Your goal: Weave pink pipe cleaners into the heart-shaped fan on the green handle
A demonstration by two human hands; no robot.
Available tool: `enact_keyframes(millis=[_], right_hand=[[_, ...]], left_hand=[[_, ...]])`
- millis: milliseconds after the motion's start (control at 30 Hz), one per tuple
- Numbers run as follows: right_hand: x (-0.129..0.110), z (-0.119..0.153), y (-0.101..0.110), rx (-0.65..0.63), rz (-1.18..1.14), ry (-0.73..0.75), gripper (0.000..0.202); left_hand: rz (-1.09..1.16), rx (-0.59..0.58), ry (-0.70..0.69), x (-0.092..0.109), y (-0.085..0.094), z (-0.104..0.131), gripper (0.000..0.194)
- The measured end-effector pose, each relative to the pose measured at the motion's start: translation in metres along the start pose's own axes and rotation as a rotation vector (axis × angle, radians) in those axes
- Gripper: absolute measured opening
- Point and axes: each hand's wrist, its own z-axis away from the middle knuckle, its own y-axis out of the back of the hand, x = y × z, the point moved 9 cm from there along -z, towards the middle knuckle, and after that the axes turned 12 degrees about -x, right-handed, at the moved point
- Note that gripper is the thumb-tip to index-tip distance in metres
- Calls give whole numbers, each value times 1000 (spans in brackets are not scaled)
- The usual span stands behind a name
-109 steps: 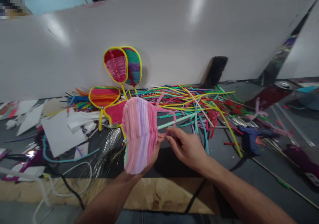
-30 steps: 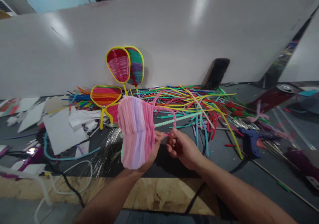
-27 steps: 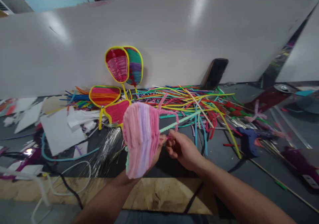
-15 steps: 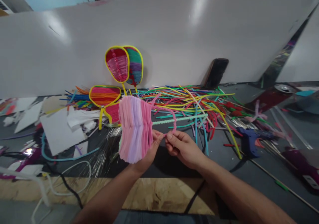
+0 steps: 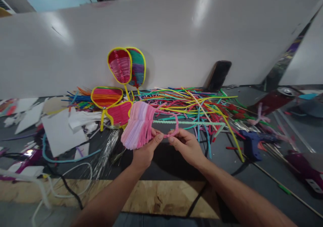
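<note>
A fan-like panel of pink and lilac pipe cleaners (image 5: 138, 126) is tilted in front of me, and a long pale green twisted stem (image 5: 186, 122) extends from it to the right, bent at its end. My left hand (image 5: 147, 149) is closed at the panel's lower right edge, thumb and finger pinching a pink pipe cleaner (image 5: 177, 121). That pipe cleaner curves up in a loop from the panel. My right hand (image 5: 186, 146) pinches the same pipe cleaner a little to the right of my left fingertips.
Loose coloured pipe cleaners (image 5: 176, 101) lie piled behind my hands. Finished yellow-rimmed fans (image 5: 119, 65) lean on the white board (image 5: 171, 35). A phone (image 5: 219, 75), a blue glue gun (image 5: 252, 143) and a can (image 5: 277, 101) stand right; white paper (image 5: 63, 133) lies left.
The panel has tipped, its top leaning right and its lower edge rising. The green stem's bent end has shifted right. My fingers have moved slightly apart along the pink pipe cleaner.
</note>
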Motion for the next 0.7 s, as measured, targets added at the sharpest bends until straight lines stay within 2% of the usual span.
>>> enact_keyframes(millis=[100,200,300,433,500,600,667,700], right_hand=[[7,-1,-3,-15,-168,-48,19],[11,0,-5,0,-203,-75,20],[10,3,-5,18,-106,-69,21],[3,5,-3,50,103,-21,18],[0,3,-6,-7,193,-34,18],[-20,4,-11,-113,419,8,14],[-53,11,-5,-57,625,154,12],[-70,17,-1,-28,684,228,12]], left_hand=[[-58,-7,-20,4,0,0,11],[-181,-38,-25,11,-3,0,11],[-274,-50,-19,16,-5,1,11],[-258,-82,3,14,-9,1,10],[-230,-58,7,11,-5,-1,10],[-176,21,3,8,13,-9,11],[-88,36,10,9,26,-17,14],[-18,7,25,8,30,-21,16]])
